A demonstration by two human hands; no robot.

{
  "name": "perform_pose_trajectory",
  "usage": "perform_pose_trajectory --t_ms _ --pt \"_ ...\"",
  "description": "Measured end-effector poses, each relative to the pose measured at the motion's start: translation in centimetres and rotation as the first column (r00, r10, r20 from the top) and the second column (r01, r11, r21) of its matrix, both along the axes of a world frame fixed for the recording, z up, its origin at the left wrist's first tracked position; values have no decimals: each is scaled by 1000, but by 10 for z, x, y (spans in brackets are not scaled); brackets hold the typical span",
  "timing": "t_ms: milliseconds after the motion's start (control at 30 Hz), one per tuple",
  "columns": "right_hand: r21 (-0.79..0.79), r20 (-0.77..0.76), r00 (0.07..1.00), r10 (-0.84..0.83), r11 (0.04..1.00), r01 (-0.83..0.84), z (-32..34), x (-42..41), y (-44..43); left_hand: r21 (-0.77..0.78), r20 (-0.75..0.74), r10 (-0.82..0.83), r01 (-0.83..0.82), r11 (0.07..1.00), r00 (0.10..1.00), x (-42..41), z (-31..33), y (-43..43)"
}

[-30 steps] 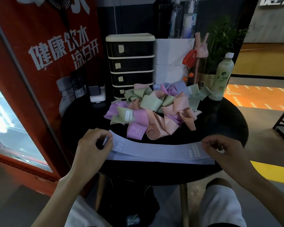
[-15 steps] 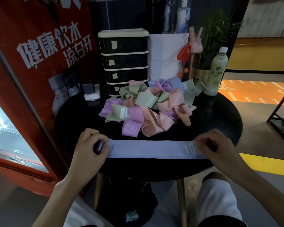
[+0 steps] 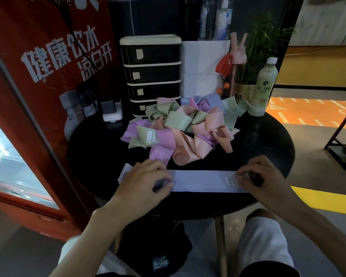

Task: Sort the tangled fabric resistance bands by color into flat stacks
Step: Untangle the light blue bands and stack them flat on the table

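- Round black tabletop (image 3: 268,140) under dim indoor light; red panel with white characters (image 3: 54,56) stands at left, orange and yellow marked floor (image 3: 308,114) at right.
- Pale lavender fabric resistance band (image 3: 200,180) lies flat and drawn out lengthwise along the near edge of the tabletop. White label at its right end.
- Left hand (image 3: 144,182): fingers curled, thumb and fingers pinching the band near its left end. A short piece of band shows beyond the hand, to the left.
- Right hand (image 3: 262,176): fingers curled down, gripping the band's right end just beside the label.
- Tangled pile of fabric bands (image 3: 180,126) sits mid-table, just behind the flat band; whether the two touch, cannot tell. Colours noted: sage green, peach, pink-purple, some lavender at the back. Front pink-purple loop reads "10 LB", upside down.
- Behind the pile: black stacked drawer unit with cream lid (image 3: 151,72), white paper bag (image 3: 204,66), green potted plant (image 3: 266,41).
- Pale green plastic bottle with white cap (image 3: 265,86) upright at the right rear edge.
- Small white boxy device (image 3: 112,114) at the left rear.
- Knees in pale shorts (image 3: 264,246) show below the near edge.
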State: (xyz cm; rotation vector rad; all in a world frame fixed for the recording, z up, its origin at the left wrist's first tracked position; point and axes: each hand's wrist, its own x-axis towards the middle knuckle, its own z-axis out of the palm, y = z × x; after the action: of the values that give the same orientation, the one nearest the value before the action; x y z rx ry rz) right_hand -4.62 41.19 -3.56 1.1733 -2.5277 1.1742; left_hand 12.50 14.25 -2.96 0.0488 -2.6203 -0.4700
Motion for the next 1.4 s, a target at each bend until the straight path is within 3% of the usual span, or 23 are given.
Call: perform_pose_trajectory --t_ms 300,467,567,667,833,933,1400 --pt "26 18 1000 15 1000 -16 4 -4 0 -26 95 -20 22 999 995 -12 15 1" --pt "-62 48 998 32 998 -29 20 -15 -10 -8 -79 -63 63 998 995 -58 38 12" --pt "-70 69 997 31 997 -26 35 -36 -30 -63 -99 -23 17 998 995 -103 54 17" --pt "-92 126 992 -8 996 20 48 -70 -56 -130 -40 21 -26 991 999 -152 66 16" --pt "-153 193 975 -114 978 144 57 -146 -98 -200 294 45 15 980 955 -214 65 -2" --pt "-102 224 954 -200 968 227 51 -190 -116 -247 393 59 44 968 918 -227 55 -8" --pt "29 226 923 -312 949 313 14 -277 -158 -197 469 29 73 978 883 -238 46 -16"
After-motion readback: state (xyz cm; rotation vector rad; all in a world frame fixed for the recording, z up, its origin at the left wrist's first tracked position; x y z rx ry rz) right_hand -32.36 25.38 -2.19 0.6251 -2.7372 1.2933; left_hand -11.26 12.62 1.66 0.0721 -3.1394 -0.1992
